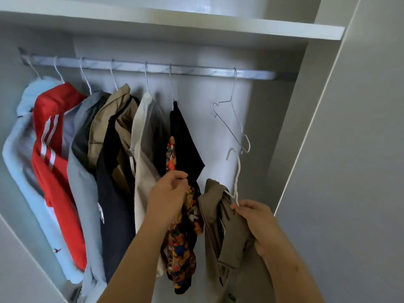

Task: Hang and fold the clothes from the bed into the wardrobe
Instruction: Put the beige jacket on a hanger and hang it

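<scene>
Pinching the white hanger with the right hand, fingers clamped, khaki garment bunched on it well below the rail. Clutching the floral-print garment, left hand fingers curled. Could snag the empty hanger under the rail, or shed that lopsided khaki!
</scene>
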The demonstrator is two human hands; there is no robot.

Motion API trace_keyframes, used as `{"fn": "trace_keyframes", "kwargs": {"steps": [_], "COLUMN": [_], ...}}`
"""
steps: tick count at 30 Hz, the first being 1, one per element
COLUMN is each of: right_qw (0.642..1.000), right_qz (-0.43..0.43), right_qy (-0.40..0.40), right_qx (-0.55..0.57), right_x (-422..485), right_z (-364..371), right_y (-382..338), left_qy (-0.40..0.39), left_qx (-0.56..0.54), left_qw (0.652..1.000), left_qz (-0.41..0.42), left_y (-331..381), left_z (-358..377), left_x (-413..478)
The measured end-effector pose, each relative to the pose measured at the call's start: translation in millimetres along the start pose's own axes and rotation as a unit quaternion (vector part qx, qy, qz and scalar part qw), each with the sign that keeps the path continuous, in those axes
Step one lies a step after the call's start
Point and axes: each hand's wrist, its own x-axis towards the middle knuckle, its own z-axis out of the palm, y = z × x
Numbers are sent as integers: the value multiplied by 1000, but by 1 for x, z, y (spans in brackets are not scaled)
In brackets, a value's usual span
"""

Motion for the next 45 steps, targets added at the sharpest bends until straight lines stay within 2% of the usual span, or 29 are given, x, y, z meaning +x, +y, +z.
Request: {"fn": "trace_keyframes", "kwargs": {"steps": [7,10,17,23,29,40,45], "right_qw": [999,996,991,987,995,980,982], "right_qz": [-49,-81,-117,-138,-96,-176,-158], "right_qy": [14,31,18,14,-6,86,104], "right_qx": [-1,-10,58,77,1,-36,-14], "right_x": [97,136,194,240,268,244,209], "right_z": [41,59,98,127,159,167,161], "right_y": [-67,-102,-175,-223,-196,-156,-127], "left_qy": [55,60,-14,-69,-43,2,12], "left_qx": [136,157,183,141,140,89,80], "left_qw": [982,977,974,982,983,993,995], "left_qz": [122,135,133,108,114,76,53], "left_y": [20,24,26,22,10,-4,-7], "left_z": [-2,-5,-3,-11,-17,-16,-13], "left_x": [119,168,247,273,275,245,212]}}
